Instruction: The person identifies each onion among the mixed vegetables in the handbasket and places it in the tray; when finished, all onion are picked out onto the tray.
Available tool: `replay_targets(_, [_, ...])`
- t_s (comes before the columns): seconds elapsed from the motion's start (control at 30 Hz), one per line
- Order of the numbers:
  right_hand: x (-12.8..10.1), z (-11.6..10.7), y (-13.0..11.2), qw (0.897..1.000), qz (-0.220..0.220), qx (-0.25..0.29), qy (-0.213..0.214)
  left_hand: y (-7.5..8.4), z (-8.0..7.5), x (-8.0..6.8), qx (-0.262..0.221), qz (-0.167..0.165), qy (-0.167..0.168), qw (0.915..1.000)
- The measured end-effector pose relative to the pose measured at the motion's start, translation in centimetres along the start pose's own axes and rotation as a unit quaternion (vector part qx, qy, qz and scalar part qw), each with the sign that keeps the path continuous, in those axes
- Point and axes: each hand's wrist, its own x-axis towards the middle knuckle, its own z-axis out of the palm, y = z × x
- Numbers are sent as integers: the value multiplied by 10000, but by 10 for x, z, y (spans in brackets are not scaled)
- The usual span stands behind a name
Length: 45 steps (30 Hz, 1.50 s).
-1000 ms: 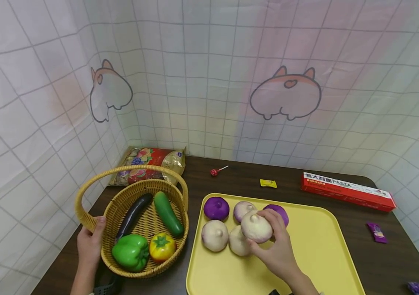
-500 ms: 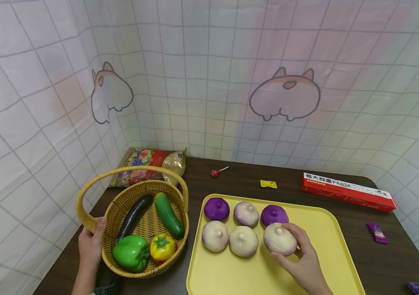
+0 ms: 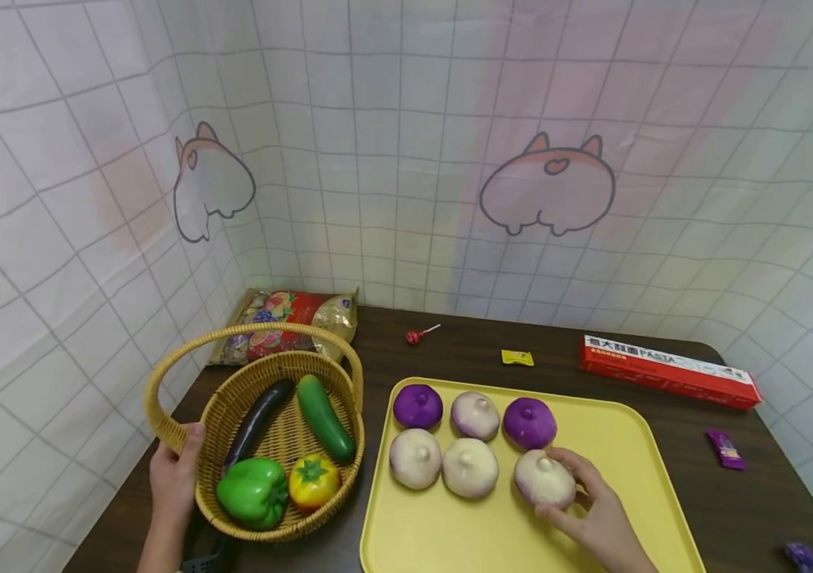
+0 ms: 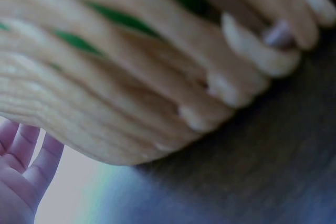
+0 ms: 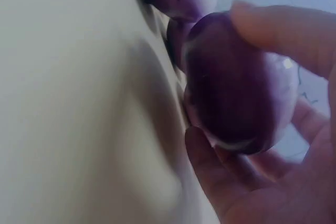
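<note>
The right hand point(image 3: 596, 521) cupped the pale round bun with a purple-tinged underside point(image 3: 544, 480), fingers curled round it as it sat on the yellow plastic tray point(image 3: 621, 446), rightmost in the near row, just near of a purple bun point(image 3: 530, 422). Away on the left, the left hand point(image 3: 173, 477) gripped the woven wicker basket point(image 3: 285, 434) by its handle.

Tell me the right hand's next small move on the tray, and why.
Probably let go and draw back. The right hand grips a pale onion that already sits on the yellow tray, completing the front row of three beside its neighbours.
</note>
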Motion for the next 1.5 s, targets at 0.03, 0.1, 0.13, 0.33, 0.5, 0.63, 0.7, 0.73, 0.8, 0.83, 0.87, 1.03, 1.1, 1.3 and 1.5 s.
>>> replay_targets(0.03, [0, 0, 1, 10000, 19, 3, -41, 0, 0, -1, 29, -5, -5, 10000])
replay_targets(0.1, [-1, 0, 3, 10000, 12, -30, -64, -1, 0, -2, 62, -7, -8, 10000])
replay_targets(0.13, [-2, 0, 4, 10000, -7, -25, -64, -1, 0, -2, 63, -5, -15, 10000])
replay_targets(0.33, [-4, 3, 8, 9992, -347, 46, -179, -4, -1, -1, 32, 40, 29, 10000])
replay_targets(0.5, [-6, 5, 9, 9986, -485, -29, -190, -5, -2, -2, -30, -10, 14, 10000])
replay_targets(0.63, [-5, 6, 10, 9985, -515, 31, -170, -5, -2, -2, -96, -23, 61, 9999])
replay_targets(0.7, [-4, 6, 11, 9984, -555, 29, -132, -5, -2, -2, -111, 14, 45, 9999])
replay_targets(0.73, [-4, 6, 10, 9983, -576, 36, -106, -5, -2, -2, -109, 38, 22, 9999])
replay_targets(0.8, [-4, 6, 10, 9982, -591, 48, -58, -4, -2, -2, -92, 75, -11, 9999])
replay_targets(0.83, [-4, 5, 10, 9982, -603, 52, -27, -4, -2, -2, -82, 80, -20, 9999])
replay_targets(0.87, [-4, 3, 9, 9983, -571, 73, 11, -4, -2, -3, -58, 99, -26, 9999])
replay_targets(1.03, [-2, -14, 3, 9984, -321, 156, 439, 7, -7, -13, -17, 627, -116, 9980])
replay_targets(1.1, [1, -24, -2, 9973, -299, 145, 659, 18, -12, -18, -52, 1030, -102, 9946])
replay_targets(1.3, [19, -58, -31, 9924, -772, -402, 869, 85, -20, -32, -1191, 2747, 719, 9514])
replay_targets(1.5, [51, -86, -68, 9872, -1092, -970, 644, 180, 0, -54, -1597, 4267, 1153, 8827])
